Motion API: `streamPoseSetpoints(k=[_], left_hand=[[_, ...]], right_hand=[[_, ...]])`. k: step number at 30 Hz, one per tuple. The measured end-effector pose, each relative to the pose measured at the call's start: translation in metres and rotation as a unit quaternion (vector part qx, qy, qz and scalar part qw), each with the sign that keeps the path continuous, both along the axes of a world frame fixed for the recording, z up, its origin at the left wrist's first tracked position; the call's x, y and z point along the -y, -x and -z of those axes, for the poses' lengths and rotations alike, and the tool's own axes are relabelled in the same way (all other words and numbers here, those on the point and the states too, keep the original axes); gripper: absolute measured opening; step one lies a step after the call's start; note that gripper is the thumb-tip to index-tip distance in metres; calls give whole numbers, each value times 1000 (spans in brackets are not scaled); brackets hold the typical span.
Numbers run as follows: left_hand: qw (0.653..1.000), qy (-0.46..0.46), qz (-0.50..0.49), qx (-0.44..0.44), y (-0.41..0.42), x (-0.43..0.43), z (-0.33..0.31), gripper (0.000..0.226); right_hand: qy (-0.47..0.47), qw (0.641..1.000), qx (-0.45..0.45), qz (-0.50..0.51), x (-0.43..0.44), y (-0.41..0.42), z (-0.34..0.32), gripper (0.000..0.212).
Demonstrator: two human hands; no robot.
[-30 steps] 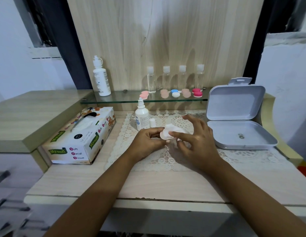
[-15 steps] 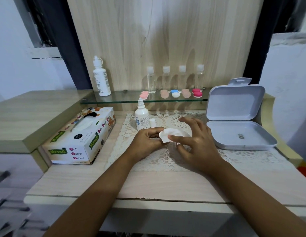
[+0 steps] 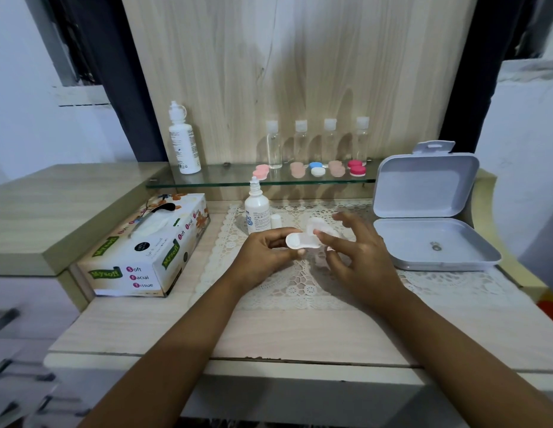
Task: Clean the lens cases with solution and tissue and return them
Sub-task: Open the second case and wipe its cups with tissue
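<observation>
Two hands work just in front of the small bottle point(image 3: 256, 213) | left hand point(image 3: 264, 254) pinches one end of a white lens case point(image 3: 297, 241), long axis running crosswise | right hand point(image 3: 358, 259) pinches tissue point(image 3: 323, 228) onto the far end | bare well faces up nearest the left hand; wiping it likely means drawing the tissue leftward.

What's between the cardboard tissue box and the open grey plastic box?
Head view: a small white dropper bottle, a white cap, the left hand gripping a white lens case, the right hand pinching white tissue.
</observation>
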State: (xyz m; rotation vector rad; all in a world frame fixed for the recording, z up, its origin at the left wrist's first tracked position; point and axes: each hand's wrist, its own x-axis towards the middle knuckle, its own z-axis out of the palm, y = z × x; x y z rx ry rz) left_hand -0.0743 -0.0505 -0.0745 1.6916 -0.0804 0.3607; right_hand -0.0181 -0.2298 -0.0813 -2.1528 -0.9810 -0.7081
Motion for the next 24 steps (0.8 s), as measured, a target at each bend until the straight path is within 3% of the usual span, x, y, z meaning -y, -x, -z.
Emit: streamPoseSetpoints(k=[4, 9, 14, 19, 22, 24], left_hand=[[1000, -10, 8, -7, 1, 0, 0, 36], [997, -62, 33, -13, 2, 2, 0, 39], [996, -82, 39, -25, 8, 6, -9, 29], [992, -118, -34, -8, 6, 4, -8, 19], [979, -194, -60, -12, 5, -2, -3, 20], [970, -230, -81, -22, 5, -5, -1, 23]], right_hand=[[-27, 991, -118, -58, -3, 6, -7, 32], [-43, 978, -199, -40, -8, 7, -13, 32], [-35, 982, -183, -39, -8, 7, -13, 26], [29, 989, -139, -34, -5, 2, -11, 29], [65, 985, -156, -25, -2, 5, -12, 45], [149, 977, -151, 1, 2, 8, -11, 72]])
